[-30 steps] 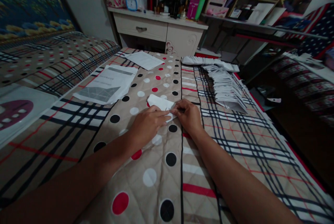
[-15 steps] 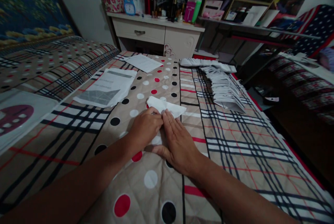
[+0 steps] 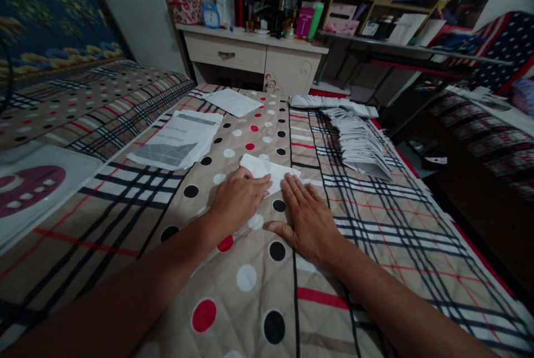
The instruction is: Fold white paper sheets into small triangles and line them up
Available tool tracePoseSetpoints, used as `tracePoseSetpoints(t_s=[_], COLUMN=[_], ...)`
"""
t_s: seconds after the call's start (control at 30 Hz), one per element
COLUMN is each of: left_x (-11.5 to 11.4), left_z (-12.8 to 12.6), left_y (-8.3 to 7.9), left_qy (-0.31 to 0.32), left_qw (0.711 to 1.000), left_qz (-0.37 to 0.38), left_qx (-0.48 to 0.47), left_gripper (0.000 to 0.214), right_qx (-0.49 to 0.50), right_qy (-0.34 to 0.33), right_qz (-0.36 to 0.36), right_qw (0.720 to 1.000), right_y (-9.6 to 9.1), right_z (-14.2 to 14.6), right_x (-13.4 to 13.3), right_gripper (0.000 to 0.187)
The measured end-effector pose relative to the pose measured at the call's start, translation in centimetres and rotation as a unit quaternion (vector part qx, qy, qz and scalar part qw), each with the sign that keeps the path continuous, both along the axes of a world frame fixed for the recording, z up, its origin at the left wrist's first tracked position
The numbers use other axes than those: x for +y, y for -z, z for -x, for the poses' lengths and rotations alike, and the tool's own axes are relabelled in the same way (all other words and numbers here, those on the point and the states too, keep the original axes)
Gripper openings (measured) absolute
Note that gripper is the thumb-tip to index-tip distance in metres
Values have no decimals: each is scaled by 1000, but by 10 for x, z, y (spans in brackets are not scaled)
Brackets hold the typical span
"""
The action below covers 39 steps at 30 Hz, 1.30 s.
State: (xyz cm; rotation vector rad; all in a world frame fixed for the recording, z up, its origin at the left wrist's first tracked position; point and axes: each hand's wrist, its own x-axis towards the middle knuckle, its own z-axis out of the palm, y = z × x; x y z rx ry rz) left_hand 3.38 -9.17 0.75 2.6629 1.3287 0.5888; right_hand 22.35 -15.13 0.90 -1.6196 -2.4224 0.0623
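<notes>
A small folded sheet of white paper [image 3: 277, 173] lies on the patterned bedspread [image 3: 246, 313] in front of me. My left hand [image 3: 240, 197] is closed at the paper's near left part, its fingers bent over the fold and the thumb largely hidden. On the right, my right hand [image 3: 308, 216] lies flat and open, with its fingertips touching the paper's near right edge and its thumb out to the left on the cloth.
Printed white sheets [image 3: 177, 138] lie to the left, with a paper stack [image 3: 233, 102] behind them. Many folded papers [image 3: 361, 144] stand in a row at the right. A plastic bag [image 3: 45, 185] rests at far left. Beyond the bed is a white dresser [image 3: 225, 55].
My right hand has slid right, away from my left hand, along the paper. More of the folded paper shows between the hands. The left hand has shifted slightly to the right.
</notes>
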Motion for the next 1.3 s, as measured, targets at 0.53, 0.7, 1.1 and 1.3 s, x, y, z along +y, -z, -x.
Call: tracePoseSetpoints(t_s=[0.53, 0.7, 1.1, 1.3], left_x=[29, 50, 76, 89], left_z=[-18, -22, -7, 12], left_y=[-1, -3, 16, 19], left_qy=[-87, -85, -37, 50], left_qw=[990, 992, 991, 991], left_qz=[-7, 27, 16, 77], left_qx=[111, 87, -125, -95], left_gripper=[41, 39, 41, 84], right_qx=[-47, -48, 75, 121], right_qy=[69, 124, 172, 145], right_qz=[-18, -61, -72, -52], right_qw=[996, 989, 980, 981], right_y=[-10, -12, 6, 11], right_z=[21, 38, 14, 1], right_x=[5, 18, 56, 69], right_gripper=[80, 57, 53, 55])
